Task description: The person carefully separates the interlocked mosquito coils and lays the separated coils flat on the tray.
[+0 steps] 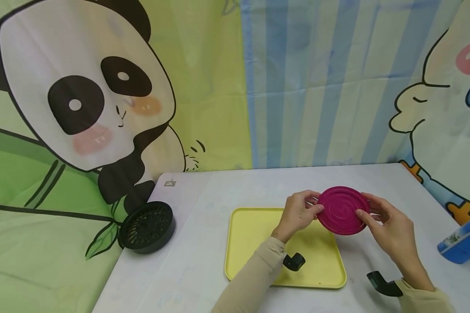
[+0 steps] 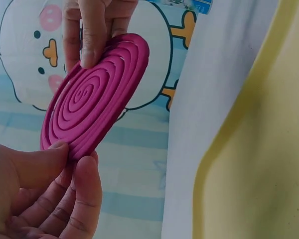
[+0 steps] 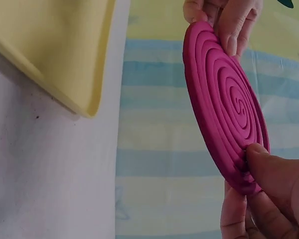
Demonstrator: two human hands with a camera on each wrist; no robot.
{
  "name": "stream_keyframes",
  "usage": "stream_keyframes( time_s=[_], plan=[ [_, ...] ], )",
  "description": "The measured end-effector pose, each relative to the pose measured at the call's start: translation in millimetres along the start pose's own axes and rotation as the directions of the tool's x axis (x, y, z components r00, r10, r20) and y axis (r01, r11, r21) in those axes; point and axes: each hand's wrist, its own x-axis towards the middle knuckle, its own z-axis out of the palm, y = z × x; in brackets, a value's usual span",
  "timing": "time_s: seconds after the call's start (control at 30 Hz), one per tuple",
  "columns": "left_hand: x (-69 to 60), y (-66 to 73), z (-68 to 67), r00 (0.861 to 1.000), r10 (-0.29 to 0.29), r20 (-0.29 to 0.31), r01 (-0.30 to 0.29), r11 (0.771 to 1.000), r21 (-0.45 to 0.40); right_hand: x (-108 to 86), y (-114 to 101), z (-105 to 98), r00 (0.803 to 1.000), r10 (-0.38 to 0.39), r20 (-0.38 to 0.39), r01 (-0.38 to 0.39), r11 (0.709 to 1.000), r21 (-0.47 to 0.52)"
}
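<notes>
Holding the pink disc [image 1: 341, 210], head view: the left hand [image 1: 295, 213] pinches its left edge and the right hand [image 1: 393, 228] pinches its right edge, so it sits right between them.
Thumbs, head view: both lie on the side with the big swirl, near the rim.
Yellow tray [image 1: 254, 248], head view: it lies flat on the white table [image 1: 188, 269]; the disc is up in the air and hides its far right corner.
Tan sleeves [image 1: 254, 278], head view: they cover both arms, with a black bent piece [image 1: 293, 262] at each wrist.
Round black dish [image 1: 152, 248], head view: it is at the left edge of the table, well apart from the hands.
Blue thing [image 1: 460, 243], head view: only part shows at the far right; I cannot tell what it is.
Cloth [image 1: 211, 108], head view: it hangs behind the table, with a panda [image 1: 86, 108] on the left and a white bird [image 1: 454, 139] on the right.
Left hand, left wrist view: the thumb presses the swirl side and bent fingers are behind; the disc tilts, and the right hand grips its other end.
Right hand, right wrist view: its thumb presses the swirl near the rim, fingers behind; the left hand pinches the top end. The tray shows to the side, apart from the disc.
</notes>
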Motion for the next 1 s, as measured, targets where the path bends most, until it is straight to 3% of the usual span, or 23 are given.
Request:
stream_keyframes(
  time_s=[0.27,0.5,0.67,0.83,1.0],
  plan=[
    [2.3,-5.2,-3.6,0.995,0.009,-0.103,-0.026,0.986,-0.162,-1.7,-2,5,0.991,0.124,0.051,-0.129,0.987,0.096],
    [2.8,-5.7,-3.8,0.990,-0.015,-0.137,-0.024,0.959,-0.284,-3.3,-5,12,0.986,0.149,0.074,-0.160,0.972,0.174],
    [2.4,-7.0,-4.7,0.992,-0.024,-0.122,-0.018,0.945,-0.328,-2.9,-7,14,0.985,0.160,0.062,-0.169,0.965,0.200],
    [3.2,-10.4,-9.3,0.998,-0.008,-0.067,-0.014,0.950,-0.312,-2.3,-7,12,0.987,0.151,0.061,-0.159,0.974,0.163],
    [4.6,-10.3,-12.8,0.997,0.012,-0.074,-0.034,0.953,-0.302,-1.2,-8,11,0.988,0.138,0.061,-0.145,0.982,0.122]
  ],
)
